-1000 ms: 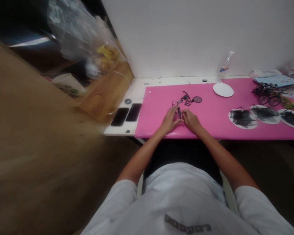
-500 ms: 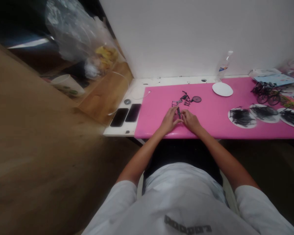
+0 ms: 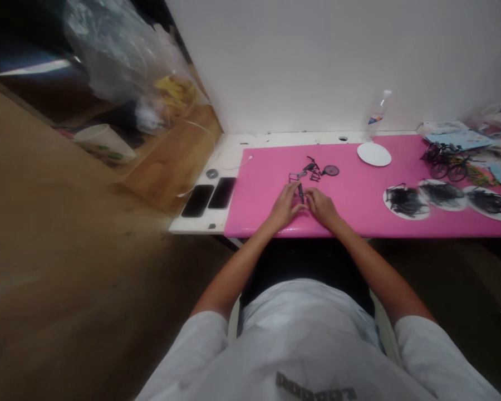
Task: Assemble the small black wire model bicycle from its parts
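Close to the table's front edge, my left hand has its fingers closed on one side of a narrow black toy bicycle part, perhaps a wheel seen edge-on. From the other side, my right hand pinches the same part with thumb and fingertips. Just beyond the fingers lie loose black pieces of a toy bicycle: a frame with handlebars, a wheel to its right, and a small grey-black bracket-like piece to its left.
On the pink-covered table, white plates of black parts stand at right, with toy bicycles behind them. Farther back are a white plate and a plastic bottle. Two phones lie at the left end.
The view has shifted slightly, so the table and its things appear a little farther left. Both hands stay around the black part, their grip almost the same.
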A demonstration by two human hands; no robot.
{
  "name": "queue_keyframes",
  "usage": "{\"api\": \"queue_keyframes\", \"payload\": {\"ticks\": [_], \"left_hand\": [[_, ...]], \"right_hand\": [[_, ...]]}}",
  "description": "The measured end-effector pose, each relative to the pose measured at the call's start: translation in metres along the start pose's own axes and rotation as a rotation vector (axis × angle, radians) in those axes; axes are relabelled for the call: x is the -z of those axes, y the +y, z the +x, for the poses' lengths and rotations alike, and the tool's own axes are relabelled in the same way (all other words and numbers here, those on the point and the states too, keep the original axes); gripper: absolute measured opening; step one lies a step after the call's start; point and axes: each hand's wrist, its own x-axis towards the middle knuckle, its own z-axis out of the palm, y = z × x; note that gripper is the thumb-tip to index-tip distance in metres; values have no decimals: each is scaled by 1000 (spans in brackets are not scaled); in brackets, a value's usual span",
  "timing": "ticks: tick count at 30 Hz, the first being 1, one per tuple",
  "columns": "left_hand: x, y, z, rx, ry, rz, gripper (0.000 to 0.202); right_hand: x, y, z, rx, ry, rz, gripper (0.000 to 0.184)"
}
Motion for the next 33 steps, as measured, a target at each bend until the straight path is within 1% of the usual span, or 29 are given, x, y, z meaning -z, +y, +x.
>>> {"api": "queue_keyframes", "payload": {"ticks": [8, 21, 27, 33], "left_hand": [[1, 0, 0, -5, -10, 5, 81], [0, 0, -1, -18, 8, -9, 83], [0, 0, -1, 1, -1, 1, 85], [1, 0, -1, -20, 1, 4, 83]], "right_hand": [[2, -4, 1, 4, 2, 12, 35], [-5, -2, 0, -16, 8, -11, 33], [-5, -2, 0, -26, 0, -4, 31], [-7, -2, 0, -52, -14, 1, 30]]}}
